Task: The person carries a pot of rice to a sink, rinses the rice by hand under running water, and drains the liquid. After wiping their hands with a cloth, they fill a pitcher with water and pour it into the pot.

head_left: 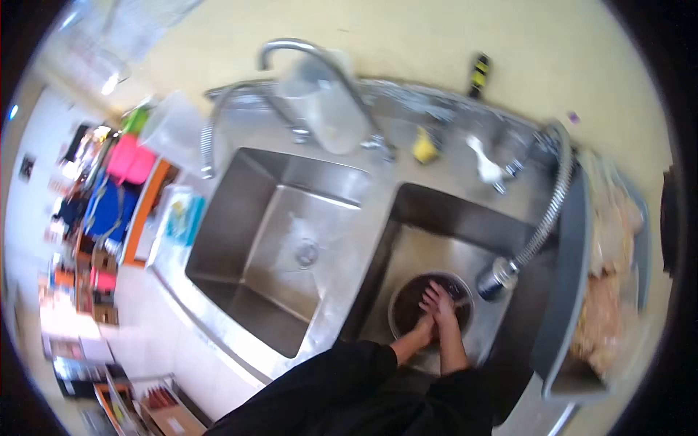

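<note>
My two hands are together over a round metal bowl (393, 314) with dark contents, which stands in the right sink basin (429, 247). My right hand (439, 301) has its fingers stretched out above the bowl and touches the left one. Lower and to the left, my left hand (424, 328) presses against the right hand's palm side; its fingers are mostly hidden. No held object shows in either hand. Just right of the bowl hangs a spray faucet head (497, 278) on its coiled metal hose (550, 221).
The left basin (283, 240) lies beside this one. A curved faucet (320, 54), a cloudy plastic container (331, 120), a yellow item (424, 147) and a white item (486, 166) stand behind. At right, a grey bin (571, 291) holds pale bagged contents (607, 291).
</note>
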Demonstrator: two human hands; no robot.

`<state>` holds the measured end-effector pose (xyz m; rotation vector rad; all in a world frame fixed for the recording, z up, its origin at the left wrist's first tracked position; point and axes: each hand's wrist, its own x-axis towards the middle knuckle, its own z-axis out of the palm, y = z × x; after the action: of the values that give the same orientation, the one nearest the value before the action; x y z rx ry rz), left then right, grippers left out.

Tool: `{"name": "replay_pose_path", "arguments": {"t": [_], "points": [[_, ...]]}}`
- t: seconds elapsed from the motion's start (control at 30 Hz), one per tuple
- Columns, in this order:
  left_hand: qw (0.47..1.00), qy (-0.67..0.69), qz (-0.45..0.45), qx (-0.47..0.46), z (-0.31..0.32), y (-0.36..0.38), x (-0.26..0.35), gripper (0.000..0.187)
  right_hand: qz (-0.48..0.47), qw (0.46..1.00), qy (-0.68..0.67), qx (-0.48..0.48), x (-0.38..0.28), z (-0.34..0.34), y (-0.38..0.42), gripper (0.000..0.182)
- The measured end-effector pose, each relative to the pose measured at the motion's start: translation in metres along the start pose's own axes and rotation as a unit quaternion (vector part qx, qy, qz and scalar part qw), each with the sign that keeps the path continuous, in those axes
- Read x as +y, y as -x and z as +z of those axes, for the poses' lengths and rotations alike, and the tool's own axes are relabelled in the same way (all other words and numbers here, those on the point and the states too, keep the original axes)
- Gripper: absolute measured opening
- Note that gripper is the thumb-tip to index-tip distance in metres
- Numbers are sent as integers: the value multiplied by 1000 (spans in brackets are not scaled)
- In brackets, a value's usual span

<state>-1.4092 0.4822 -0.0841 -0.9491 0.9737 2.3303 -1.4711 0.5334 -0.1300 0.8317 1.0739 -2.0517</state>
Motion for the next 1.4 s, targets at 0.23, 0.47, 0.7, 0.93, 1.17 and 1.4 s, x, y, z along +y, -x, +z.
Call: {"name": "replay_pose_path", "arguments": {"t": [0.23, 0.47, 0.7, 0.93, 1.17, 1.4], "points": [[988, 81, -92, -98, -30, -71, -55, 50, -31, 997, -63, 26, 4, -17, 4, 35], [1000, 2, 27, 4, -2, -53, -22, 36, -59, 996, -39, -56, -11, -14, 43, 27], [833, -468, 197, 219, -22, 4, 57, 54, -405, 580, 693, 138, -49, -16, 80, 25], [745, -537, 279, 281, -102, -48, -7, 49, -423, 514, 675, 317, -11, -126, -11, 41], [777, -559, 255, 136, -104, -14, 37, 20, -250, 651, 681, 221, -34, -115, 36, 31], [702, -654, 250, 127, -40, 109, 119, 25, -306, 649, 657, 232, -56, -60, 135, 29]]}}
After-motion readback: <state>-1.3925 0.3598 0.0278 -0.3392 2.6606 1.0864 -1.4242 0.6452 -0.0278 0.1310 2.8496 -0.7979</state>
